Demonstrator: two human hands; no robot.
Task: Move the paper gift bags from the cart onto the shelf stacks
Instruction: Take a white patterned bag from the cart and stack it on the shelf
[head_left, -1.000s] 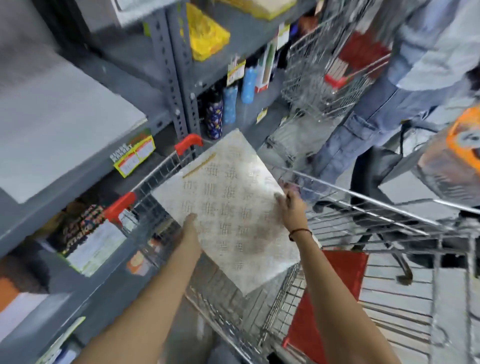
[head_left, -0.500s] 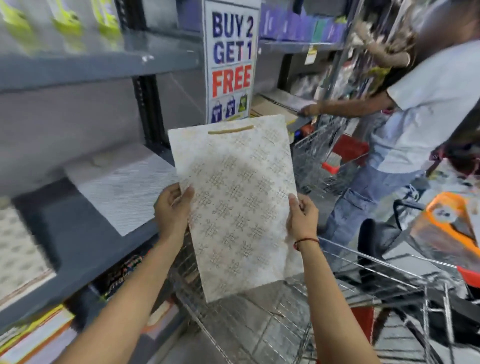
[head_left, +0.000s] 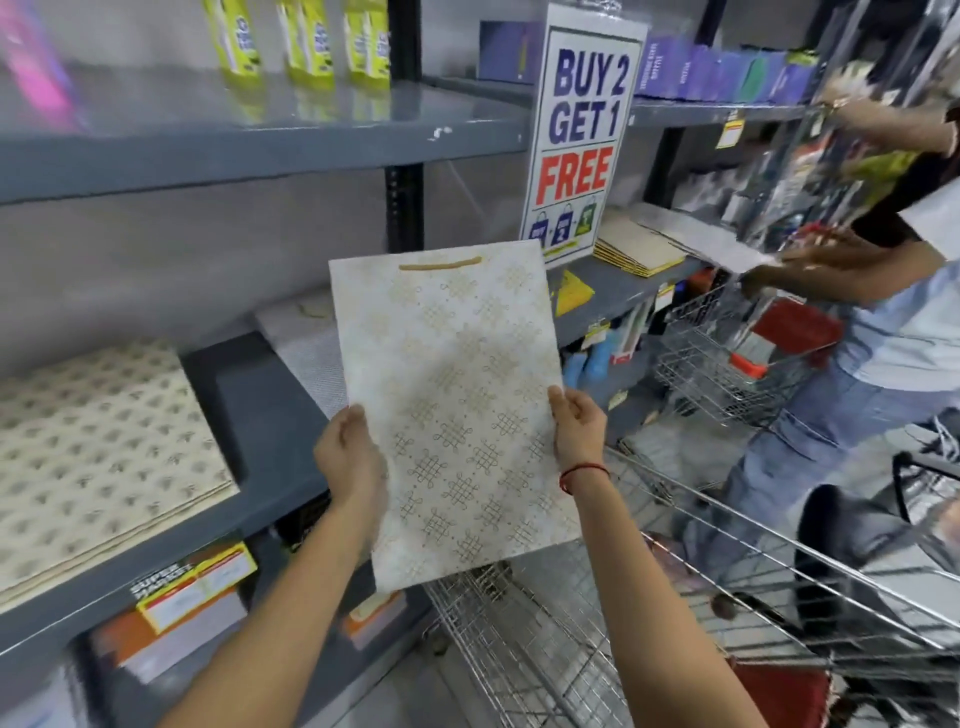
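Note:
I hold a flat white paper gift bag (head_left: 452, 395) with a gold knot pattern and a gold handle upright in front of the grey shelf (head_left: 260, 400). My left hand (head_left: 349, 454) grips its left edge and my right hand (head_left: 576, 428) grips its right edge. Behind the bag a stack of white bags (head_left: 306, 343) lies on the shelf, partly hidden. A stack of cream patterned bags (head_left: 98, 457) lies on the shelf at the left. The wire cart (head_left: 545, 639) stands below the held bag.
A "BUY 2 GET 1 FREE" sign (head_left: 579, 140) hangs on the shelf post. Brown bags (head_left: 639, 249) lie stacked on the shelf further right. Another person (head_left: 878, 332) reaches toward that shelf beside a second cart (head_left: 727, 369). An upper shelf (head_left: 249, 135) carries yellow packets.
The bag has come up out of the cart and now stands upright at shelf height. Both hands have shifted to its side edges, and my view has risen toward the shelf.

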